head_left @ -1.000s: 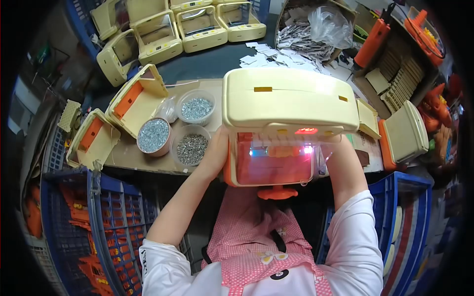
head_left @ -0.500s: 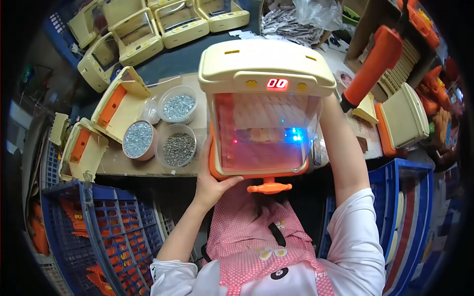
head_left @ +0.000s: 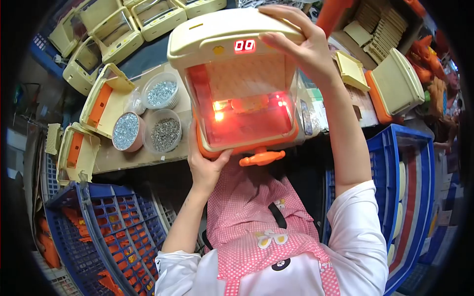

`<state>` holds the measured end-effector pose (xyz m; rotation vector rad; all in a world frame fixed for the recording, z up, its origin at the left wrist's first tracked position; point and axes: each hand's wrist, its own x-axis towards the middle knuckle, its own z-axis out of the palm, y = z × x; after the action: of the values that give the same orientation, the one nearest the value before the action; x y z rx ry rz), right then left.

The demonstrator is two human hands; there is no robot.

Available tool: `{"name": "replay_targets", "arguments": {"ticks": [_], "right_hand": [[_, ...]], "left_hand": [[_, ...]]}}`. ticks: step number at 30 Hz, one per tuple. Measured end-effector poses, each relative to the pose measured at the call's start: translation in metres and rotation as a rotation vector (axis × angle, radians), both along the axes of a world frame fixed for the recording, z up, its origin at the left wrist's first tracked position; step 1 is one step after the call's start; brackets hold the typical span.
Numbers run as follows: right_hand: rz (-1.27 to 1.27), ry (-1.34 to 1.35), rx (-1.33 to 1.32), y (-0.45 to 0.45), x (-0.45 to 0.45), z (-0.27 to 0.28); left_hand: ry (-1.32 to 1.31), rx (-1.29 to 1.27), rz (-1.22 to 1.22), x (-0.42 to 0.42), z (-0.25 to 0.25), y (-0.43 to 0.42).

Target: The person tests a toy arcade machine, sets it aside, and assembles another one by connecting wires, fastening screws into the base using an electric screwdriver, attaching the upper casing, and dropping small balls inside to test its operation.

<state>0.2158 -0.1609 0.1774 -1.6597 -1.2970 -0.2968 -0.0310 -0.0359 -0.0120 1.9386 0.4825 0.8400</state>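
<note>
A cream and orange toy machine (head_left: 232, 29) is held up over the table's front edge, its clear window facing me. Its red display (head_left: 244, 46) reads 00, and red and orange lights glow inside. An orange handle (head_left: 262, 158) sticks out at the bottom. My left hand (head_left: 205, 170) grips the lower left corner, with the thumb on the front edge. My right hand (head_left: 301, 42) is wrapped round the top right corner, thumb on the front and fingers over the top.
Tubs of screws (head_left: 161, 91) stand on cardboard at the left, beside cream and orange housings (head_left: 105, 101). More cream housings (head_left: 121, 34) line the back. An orange tool (head_left: 333, 17) hangs at upper right. Blue crates (head_left: 106, 232) flank my lap.
The machine has moved left and tipped so its front shows. The right hand has come to its top right corner, the left hand to its lower left corner. The display and lights have changed.
</note>
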Motion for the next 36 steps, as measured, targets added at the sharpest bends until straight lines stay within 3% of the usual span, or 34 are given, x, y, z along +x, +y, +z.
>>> {"name": "replay_targets", "arguments": {"ticks": [4, 9, 13, 15, 16, 18, 25, 32, 36], "right_hand": [[0.041, -0.01, 0.136, 0.0, 0.005, -0.012], [0.13, 0.168, -0.102, -0.015, 0.011, 0.001], [0.079, 0.061, -0.146, -0.017, 0.007, 0.003], [0.093, 0.14, -0.093, -0.015, 0.009, 0.001], [0.097, 0.138, -0.093, -0.013, 0.009, -0.002], [0.17, 0.34, 0.087, -0.004, 0.008, -0.011], [0.059, 0.221, 0.233, 0.006, 0.002, -0.017], [0.034, 0.193, 0.253, 0.008, 0.001, -0.016], [0.037, 0.185, 0.243, 0.005, 0.003, -0.017]], "left_hand": [[0.005, 0.012, 0.015, 0.0, 0.004, -0.003], [0.061, -0.051, -0.057, -0.004, 0.016, 0.0], [0.111, -0.021, -0.052, -0.003, 0.035, 0.001], [-0.016, 0.249, 0.093, 0.006, 0.061, -0.011], [-0.018, 0.25, 0.097, 0.014, 0.073, -0.015], [-0.131, 0.868, 0.225, 0.034, 0.089, -0.022], [-0.014, 0.544, 0.356, 0.073, 0.096, -0.042], [-0.047, 0.547, 0.453, 0.076, 0.096, -0.045], [-0.256, 0.326, 0.223, 0.064, 0.088, -0.025]]}}
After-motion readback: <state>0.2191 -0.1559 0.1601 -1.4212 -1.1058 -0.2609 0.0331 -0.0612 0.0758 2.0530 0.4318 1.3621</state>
